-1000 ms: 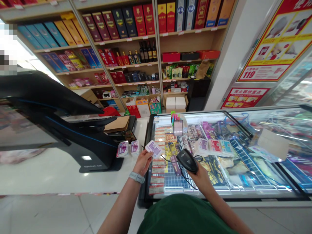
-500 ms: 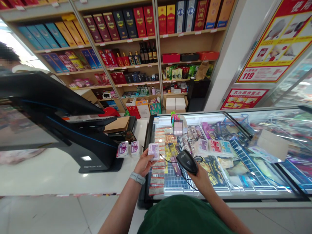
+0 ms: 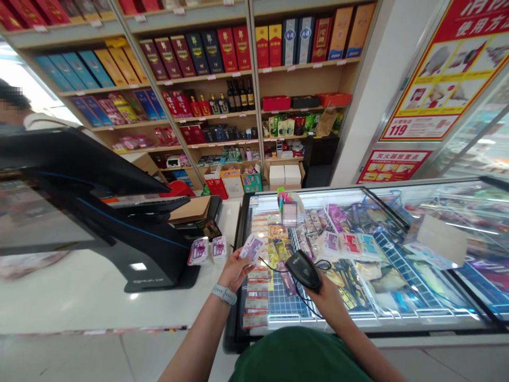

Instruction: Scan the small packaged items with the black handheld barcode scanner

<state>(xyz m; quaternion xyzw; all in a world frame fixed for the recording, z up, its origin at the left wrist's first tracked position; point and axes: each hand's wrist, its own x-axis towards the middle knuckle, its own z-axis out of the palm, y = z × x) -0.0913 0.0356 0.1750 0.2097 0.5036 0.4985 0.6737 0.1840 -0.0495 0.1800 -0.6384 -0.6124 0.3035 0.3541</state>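
My left hand, with a grey watch on its wrist, pinches a small white-and-purple packet by its lower edge. My right hand grips a black corded handheld barcode scanner, its head pointing left toward the packet and a small gap between them. A thin black cable loops from the scanner over the freezer's glass lid. Two similar packets sit on the white counter to the left of my left hand.
A black checkout terminal stands on the counter at left, with a person behind it. A glass-topped freezer full of packaged goods lies under my hands. Shelves of boxed liquor and bottles fill the back wall.
The packet in my left hand has tilted over to the right. The whole view has shifted slightly, and a person has come into sight at the far left.
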